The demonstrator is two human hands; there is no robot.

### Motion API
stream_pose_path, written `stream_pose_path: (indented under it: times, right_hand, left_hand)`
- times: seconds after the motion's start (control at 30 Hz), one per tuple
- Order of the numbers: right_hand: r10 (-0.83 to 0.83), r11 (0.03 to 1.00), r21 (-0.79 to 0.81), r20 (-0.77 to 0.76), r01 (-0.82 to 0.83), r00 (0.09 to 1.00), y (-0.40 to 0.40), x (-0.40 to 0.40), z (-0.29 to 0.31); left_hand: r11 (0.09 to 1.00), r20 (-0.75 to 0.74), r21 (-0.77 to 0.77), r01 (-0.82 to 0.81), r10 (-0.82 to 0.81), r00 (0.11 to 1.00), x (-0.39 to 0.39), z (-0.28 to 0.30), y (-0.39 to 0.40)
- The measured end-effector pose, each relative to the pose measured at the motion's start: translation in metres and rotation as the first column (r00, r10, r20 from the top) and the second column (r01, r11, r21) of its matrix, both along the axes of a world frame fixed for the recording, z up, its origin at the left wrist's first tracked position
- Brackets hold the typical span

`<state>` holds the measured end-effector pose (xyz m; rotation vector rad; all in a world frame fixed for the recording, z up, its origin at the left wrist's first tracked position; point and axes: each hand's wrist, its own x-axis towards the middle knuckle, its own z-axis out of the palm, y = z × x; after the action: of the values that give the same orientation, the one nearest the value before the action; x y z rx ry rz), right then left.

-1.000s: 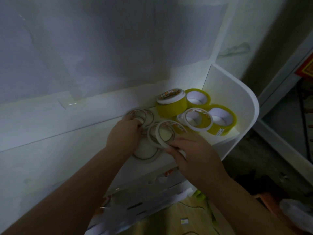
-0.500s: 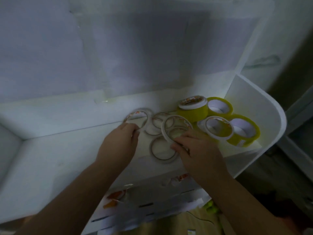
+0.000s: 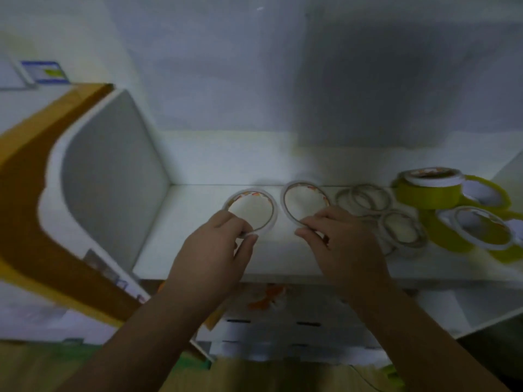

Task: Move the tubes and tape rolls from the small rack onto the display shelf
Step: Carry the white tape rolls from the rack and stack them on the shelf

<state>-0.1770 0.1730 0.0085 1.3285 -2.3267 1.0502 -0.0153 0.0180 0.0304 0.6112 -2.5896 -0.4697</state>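
Two thin tape rings sit side by side over the middle of the white display shelf (image 3: pixel 198 250), each a narrow hoop with a whitish rim and specks of orange print along its upper arc. The left tape ring (image 3: pixel 250 209) is pinched at about its 7 o'clock edge by the left hand (image 3: pixel 210 257), thumb and fingers curled onto the rim; the right tape ring (image 3: pixel 305 203) is pinched at roughly its 5 o'clock edge by the right hand (image 3: pixel 343 250) in the same way. The fingers cover the near rim of both hoops, and whether either ring rests flat on the board or is tilted up off it cannot be told. At 3 o'clock from the right hand lies a loose cluster of thin rings (image 3: pixel 376 210), overlapping and blurred so their number is unclear. Beyond them, at the frame's right edge, stand wider yellow tape rolls (image 3: pixel 430 195) with white cores, some stacked; the outermost are cut off by the frame. The shelf is smooth white board with a rounded side panel (image 3: pixel 110 176) at 9 o'clock, backed by a brown cardboard-like curved strip (image 3: pixel 25 193). Below the shelf edge, between the forearms, a lower level shows blurred orange and white shapes that cannot be identified.
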Motion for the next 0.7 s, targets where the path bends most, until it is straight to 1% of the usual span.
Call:
stream_pose_path:
  times: [0.17,0.3,0.4,0.47,0.57,0.7]
  right_hand:
    - [0.036,0.999,0.011,-0.026,-0.036,0.999,-0.023,0.062,0.006]
    - [0.074,0.996,0.044,-0.084,-0.071,0.994,-0.038,0.124,0.012]
    - [0.107,0.992,0.074,-0.085,-0.101,0.991,-0.049,0.176,0.016]
    - [0.152,0.985,0.093,-0.070,-0.145,0.986,-0.058,0.210,0.018]
    - [0.229,0.966,0.131,-0.041,-0.222,0.973,-0.076,0.259,0.021]
    - [0.291,0.952,0.124,-0.067,-0.281,0.954,-0.105,0.320,0.024]
  left_hand:
    - [1.000,-0.037,0.023,0.018,-0.017,0.999,0.073,-0.004,-0.013]
    - [0.999,-0.036,0.021,0.039,-0.038,0.999,0.140,-0.006,-0.022]
    - [0.997,-0.054,0.063,0.033,-0.030,0.998,0.196,-0.007,-0.031]
    - [0.997,-0.069,0.075,0.003,0.002,0.998,0.235,-0.006,-0.039]
    - [0.996,-0.053,0.064,-0.055,0.058,0.997,0.291,-0.003,-0.051]
    - [0.979,-0.053,0.037,-0.198,0.200,0.978,0.358,-0.005,-0.076]
